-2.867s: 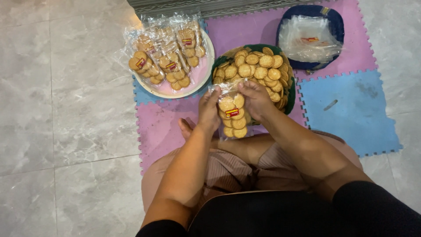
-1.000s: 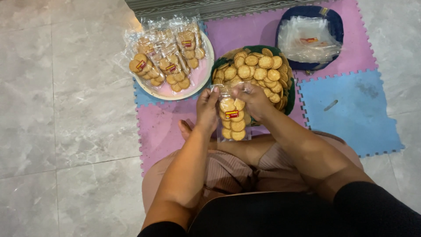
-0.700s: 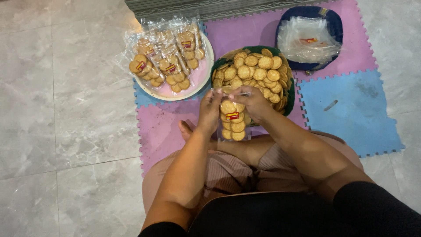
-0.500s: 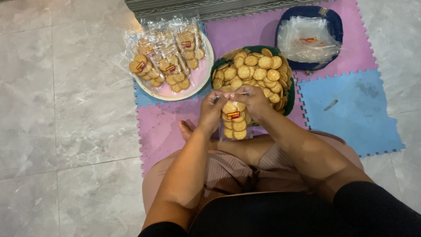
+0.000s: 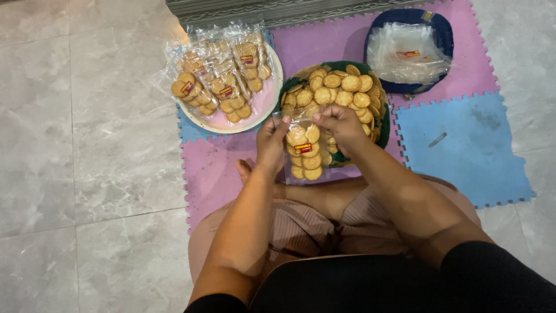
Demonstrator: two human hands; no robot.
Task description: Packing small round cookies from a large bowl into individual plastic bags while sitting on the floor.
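Grey marble floor tiles point(image 5: 87, 145) are covered by pink and blue foam mats point(image 5: 457, 145). A clear plastic bag of round golden biscuits point(image 5: 305, 152) is pinched at its top by the left hand point(image 5: 271, 142) and the right hand point(image 5: 341, 124), just over a green bowl of loose biscuits point(image 5: 341, 93). Filled bags lie on a pink plate point(image 5: 223, 87).

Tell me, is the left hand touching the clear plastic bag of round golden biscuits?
Touching: the head view shows the left hand pinching the clear plastic bag of round golden biscuits at its top edge.
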